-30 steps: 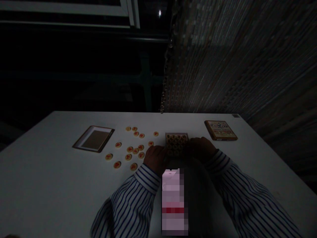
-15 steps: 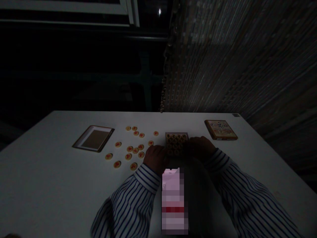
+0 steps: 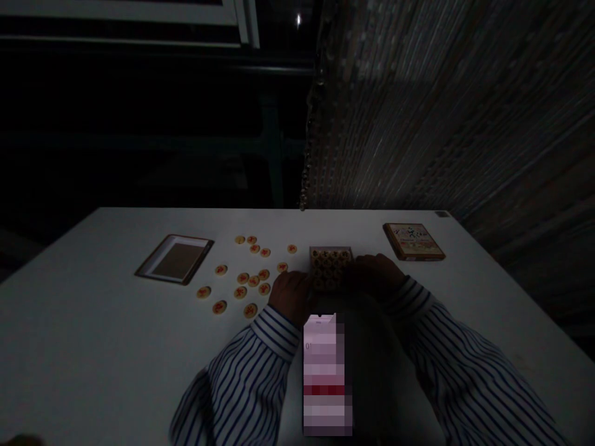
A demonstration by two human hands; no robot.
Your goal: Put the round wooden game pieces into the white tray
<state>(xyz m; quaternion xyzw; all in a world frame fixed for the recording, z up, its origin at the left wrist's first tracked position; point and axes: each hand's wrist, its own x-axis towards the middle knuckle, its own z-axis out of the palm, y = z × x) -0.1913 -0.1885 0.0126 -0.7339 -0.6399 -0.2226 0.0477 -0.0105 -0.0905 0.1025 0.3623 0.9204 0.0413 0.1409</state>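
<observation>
A small square box point(image 3: 330, 267) packed with round game pieces sits on the white table point(image 3: 93, 347) in front of me. My left hand point(image 3: 292, 296) rests against the box's left side with fingers curled. On the box's right side lies my right hand point(image 3: 377, 274), fingers bent round its edge. Several loose round pale discs with red marks point(image 3: 246, 279) lie scattered left of the box. The dim light hides the fingertips.
An empty shallow box lid point(image 3: 175, 259) lies at the left. A printed flat box point(image 3: 413, 241) lies at the far right. A beaded curtain point(image 3: 441, 105) hangs behind the table. A blurred pink card point(image 3: 325, 371) hangs at my chest.
</observation>
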